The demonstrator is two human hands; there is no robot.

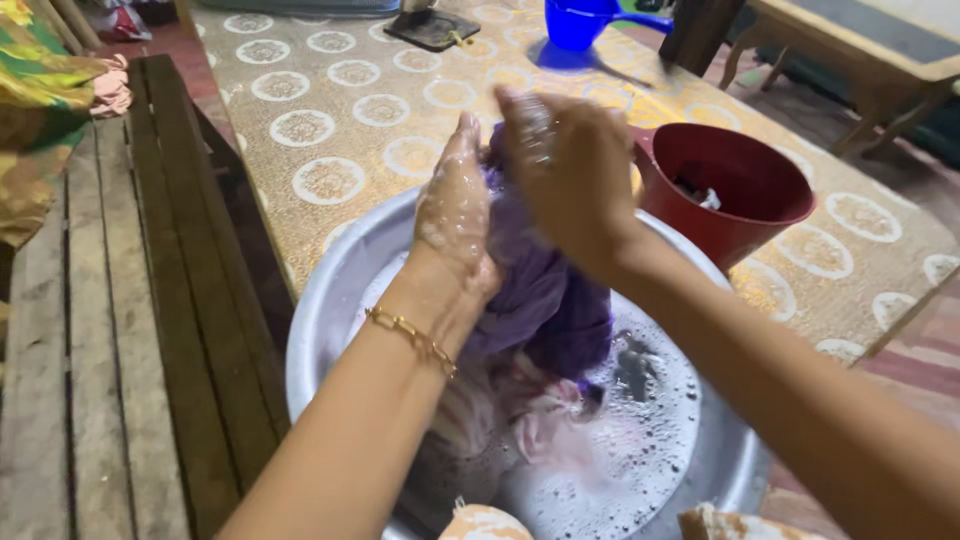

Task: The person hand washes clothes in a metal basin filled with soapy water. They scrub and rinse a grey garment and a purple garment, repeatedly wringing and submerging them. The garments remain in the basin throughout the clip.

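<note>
Along the far left I see a weathered grey slatted wooden bench (110,350), with a crumpled green and yellow patterned cloth (35,110) lying at its upper end. Beside it, the floor carries a gold mat printed with white round medallions (330,110). On the mat sits a wide, shallow silver metal basin (320,330) filled with soapy, foaming water. My left hand (455,215), wet with suds and wearing a gold chain bracelet (412,335) at the wrist, presses flat against the left side of a soaked purple cloth garment (545,300). That garment is lifted partly out of the basin, its lower end trailing into the suds among other pale wet laundry. My right hand (570,165) is closed over the top of the garment from the other side, so both hands grip it between them above the water. Just right of the basin stands a dark red round plastic bucket (740,190). Farther back, a blue plastic scoop with a handle (585,22) rests on the mat.
</note>
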